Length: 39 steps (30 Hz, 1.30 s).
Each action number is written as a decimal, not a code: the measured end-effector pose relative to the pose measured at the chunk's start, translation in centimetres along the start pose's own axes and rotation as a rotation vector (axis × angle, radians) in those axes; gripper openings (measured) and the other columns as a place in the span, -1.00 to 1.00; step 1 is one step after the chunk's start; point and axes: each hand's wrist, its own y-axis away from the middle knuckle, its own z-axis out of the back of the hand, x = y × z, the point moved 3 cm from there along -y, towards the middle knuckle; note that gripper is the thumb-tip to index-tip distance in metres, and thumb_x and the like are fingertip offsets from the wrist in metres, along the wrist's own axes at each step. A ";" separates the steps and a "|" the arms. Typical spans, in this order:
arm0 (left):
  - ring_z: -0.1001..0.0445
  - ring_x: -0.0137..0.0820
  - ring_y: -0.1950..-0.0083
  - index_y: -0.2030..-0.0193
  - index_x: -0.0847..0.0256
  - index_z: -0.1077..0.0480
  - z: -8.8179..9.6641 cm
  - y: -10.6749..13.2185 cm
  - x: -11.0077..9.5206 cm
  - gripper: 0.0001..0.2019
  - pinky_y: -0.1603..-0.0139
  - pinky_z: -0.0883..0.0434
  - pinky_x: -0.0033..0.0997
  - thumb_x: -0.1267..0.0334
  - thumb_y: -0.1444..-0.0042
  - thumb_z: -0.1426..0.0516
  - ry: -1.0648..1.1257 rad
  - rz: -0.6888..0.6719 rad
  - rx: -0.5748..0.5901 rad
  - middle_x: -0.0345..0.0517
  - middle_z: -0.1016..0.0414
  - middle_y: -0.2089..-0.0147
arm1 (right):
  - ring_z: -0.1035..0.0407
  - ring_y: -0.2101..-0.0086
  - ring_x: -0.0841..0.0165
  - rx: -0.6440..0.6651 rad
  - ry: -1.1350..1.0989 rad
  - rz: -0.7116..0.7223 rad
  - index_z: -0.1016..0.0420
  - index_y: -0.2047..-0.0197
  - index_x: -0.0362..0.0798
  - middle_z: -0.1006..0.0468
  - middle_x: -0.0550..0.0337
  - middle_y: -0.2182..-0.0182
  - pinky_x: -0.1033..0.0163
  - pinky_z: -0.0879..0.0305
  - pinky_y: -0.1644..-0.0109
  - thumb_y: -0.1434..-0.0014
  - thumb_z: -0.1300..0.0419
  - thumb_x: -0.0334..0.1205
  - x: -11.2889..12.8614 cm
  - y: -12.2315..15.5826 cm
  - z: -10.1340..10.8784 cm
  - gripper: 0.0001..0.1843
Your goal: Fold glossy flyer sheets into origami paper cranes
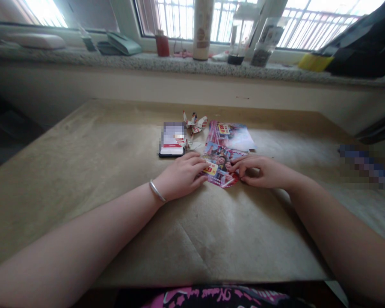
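**Hands Press Down on a Bright Paper**

Both hands lie palm down on the table (83, 171). The left hand (182, 175) and right hand (263, 171) are mostly open with fingers a little bent. Their tips push on the bright paper (220, 169) between them, and neither grips it. If one side pushes harder, the paper might slide or get a crooked crease. The left hand could bump the phone (172, 143) just beside it. The paper's yellow tag has red numbers, too blurry to read.
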 end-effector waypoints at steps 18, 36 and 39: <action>-0.44 -0.29 -0.04 0.04 0.25 -0.47 -0.2 0.1 0.2 -0.73 -0.08 -0.42 -0.23 0.22 -0.27 -0.02 0.084 -0.129 -0.044 0.05 -0.45 -0.05 | -0.30 -0.15 0.20 0.158 -0.399 -0.184 -0.52 0.37 -0.04 -0.64 0.06 0.18 -0.01 -0.22 -0.21 -0.13 -0.25 -0.13 -1.1 0.7 -0.1 -0.84; -0.41 -0.23 -0.15 -0.05 0.26 -0.43 -0.3 0.2 -0.3 -0.69 -0.18 -0.39 -0.17 0.35 -0.18 -0.08 0.108 -0.251 0.022 0.00 -0.48 -0.11 | -0.26 0.47 0.39 -0.156 -0.218 -0.462 -0.44 0.40 -0.04 -0.46 0.21 0.49 0.26 -0.20 0.39 -0.07 -0.17 -0.04 -0.5 -1.4 -2.5 -0.77; -0.41 -0.26 -0.15 0.02 0.30 -0.45 -0.4 0.3 -0.3 -0.73 -0.16 -0.41 -0.23 0.43 -0.16 -0.06 0.139 -0.257 0.017 0.05 -0.48 -0.10 | -0.23 0.50 0.40 -0.216 -0.150 -0.498 -0.45 0.42 -0.05 -0.44 0.23 0.53 0.28 -0.14 0.43 -0.07 -0.16 -0.09 -0.4 -1.6 -3.0 -0.80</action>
